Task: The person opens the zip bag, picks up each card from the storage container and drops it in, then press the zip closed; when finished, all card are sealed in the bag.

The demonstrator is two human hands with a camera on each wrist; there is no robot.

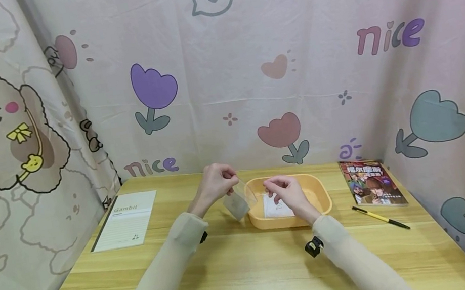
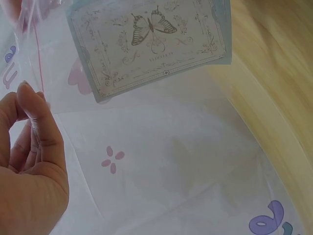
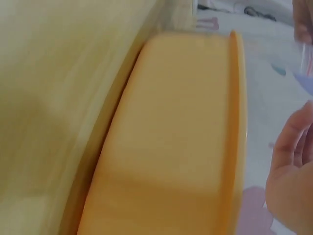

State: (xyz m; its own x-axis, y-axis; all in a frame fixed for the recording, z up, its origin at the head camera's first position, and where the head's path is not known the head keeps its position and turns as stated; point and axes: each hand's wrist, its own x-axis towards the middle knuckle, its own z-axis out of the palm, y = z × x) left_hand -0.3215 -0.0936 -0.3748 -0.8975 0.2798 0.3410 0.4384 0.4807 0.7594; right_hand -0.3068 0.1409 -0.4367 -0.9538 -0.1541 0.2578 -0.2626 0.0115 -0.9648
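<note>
My left hand (image 1: pixel 219 182) pinches the edge of a clear zip bag (image 1: pixel 235 205) that hangs beside the yellow basin's left side. In the left wrist view a flat, pale blue-edged pack printed with a butterfly (image 2: pixel 154 44) shows in the bag, and a red zip line runs up from my left hand (image 2: pixel 36 161). Over the basin (image 1: pixel 291 221), my right hand (image 1: pixel 289 196) has curled fingers near the bag's edge. Whether they pinch the film I cannot tell. Below it, a white printed packet (image 1: pixel 276 207) lies in the basin.
At the table's left lies a white notebook (image 1: pixel 127 221) marked Gambit. A colourful comic-style book (image 1: pixel 373 183) is at the right, with a yellow and black pen (image 1: pixel 380 217) in front of it. A patterned curtain (image 1: pixel 219 65) hangs behind the table.
</note>
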